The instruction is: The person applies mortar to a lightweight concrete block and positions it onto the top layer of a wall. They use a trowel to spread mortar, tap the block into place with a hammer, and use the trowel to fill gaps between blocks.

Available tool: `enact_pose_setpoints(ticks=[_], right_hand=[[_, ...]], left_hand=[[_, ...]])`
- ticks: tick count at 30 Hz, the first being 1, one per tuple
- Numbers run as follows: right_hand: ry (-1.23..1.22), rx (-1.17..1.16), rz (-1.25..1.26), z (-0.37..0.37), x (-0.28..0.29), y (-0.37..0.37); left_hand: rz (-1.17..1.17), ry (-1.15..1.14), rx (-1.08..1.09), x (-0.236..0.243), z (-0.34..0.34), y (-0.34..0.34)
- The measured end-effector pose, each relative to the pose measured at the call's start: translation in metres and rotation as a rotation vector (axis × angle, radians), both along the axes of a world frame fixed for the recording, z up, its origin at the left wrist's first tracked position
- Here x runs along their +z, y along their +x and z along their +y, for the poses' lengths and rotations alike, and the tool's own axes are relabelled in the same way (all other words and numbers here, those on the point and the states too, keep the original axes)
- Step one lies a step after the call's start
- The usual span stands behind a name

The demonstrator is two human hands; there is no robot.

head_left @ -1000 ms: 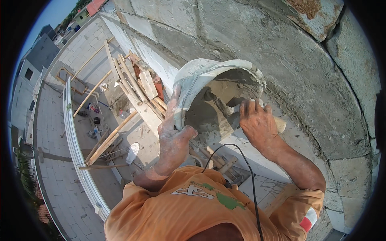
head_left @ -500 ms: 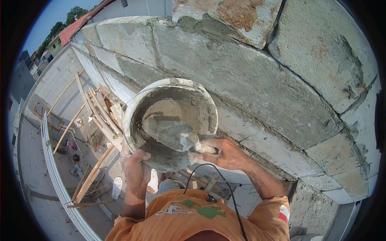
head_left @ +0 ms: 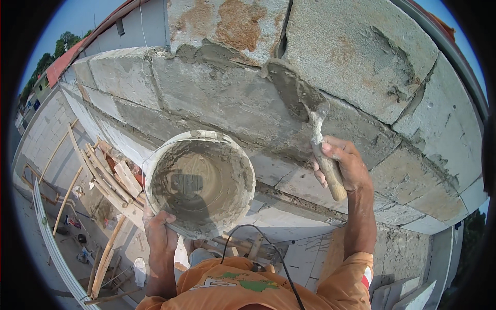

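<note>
My right hand (head_left: 347,164) is closed round the wooden handle of a trowel (head_left: 297,92). The trowel's blade, coated in wet grey mortar, lies at the joint between the upper blocks and the grey-smeared course of the block wall (head_left: 227,88). Down at the left, my left hand (head_left: 161,231) grips the rim of a white bucket (head_left: 238,206), with its thumb over the edge. Mortar coats the bucket's inner wall, and a shadow falls across its bottom. The fingers of my left hand are hidden behind the rim.
Wooden poles (head_left: 106,173) lean below on the left, beside long pale metal profiles (head_left: 50,235). A thin wire (head_left: 146,62) hangs on the wall at the upper left. A black cable (head_left: 268,240) loops in front of my orange shirt. Loose slabs (head_left: 400,294) stand at the lower right.
The trowel has left the bucket in my right hand and moved up and right to the wall joint. The bucket sits lower and further left in view, still in my left hand.
</note>
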State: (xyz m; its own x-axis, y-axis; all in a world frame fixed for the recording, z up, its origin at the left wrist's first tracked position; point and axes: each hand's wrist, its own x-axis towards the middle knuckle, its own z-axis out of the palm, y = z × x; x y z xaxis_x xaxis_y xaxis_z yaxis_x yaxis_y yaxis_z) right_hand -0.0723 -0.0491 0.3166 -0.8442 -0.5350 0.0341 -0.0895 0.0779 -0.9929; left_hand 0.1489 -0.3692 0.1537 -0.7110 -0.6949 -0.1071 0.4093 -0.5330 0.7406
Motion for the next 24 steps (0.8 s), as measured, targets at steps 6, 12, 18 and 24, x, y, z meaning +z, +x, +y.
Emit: enact_pose_setpoints(ticks=[6, 12, 18, 24], right_hand=[[-0.203, 0.023, -0.17, 0.035, -0.043, 0.021], [0.303, -0.128, 0.413, 0.001, -0.044, 0.046], [0.234, 0.028, 0.458, -0.035, -0.003, 0.01], [0.176, -0.143, 0.386, -0.015, 0.01, 0.045]], left_hand=[[-0.061, 0.009, -0.02, 0.001, 0.02, -0.002], [-0.092, 0.08, -0.107, -0.012, 0.022, -0.017], [-0.04, 0.1, -0.139, 0.015, 0.042, -0.028], [-0.051, 0.055, -0.207, 0.001, 0.033, -0.03]])
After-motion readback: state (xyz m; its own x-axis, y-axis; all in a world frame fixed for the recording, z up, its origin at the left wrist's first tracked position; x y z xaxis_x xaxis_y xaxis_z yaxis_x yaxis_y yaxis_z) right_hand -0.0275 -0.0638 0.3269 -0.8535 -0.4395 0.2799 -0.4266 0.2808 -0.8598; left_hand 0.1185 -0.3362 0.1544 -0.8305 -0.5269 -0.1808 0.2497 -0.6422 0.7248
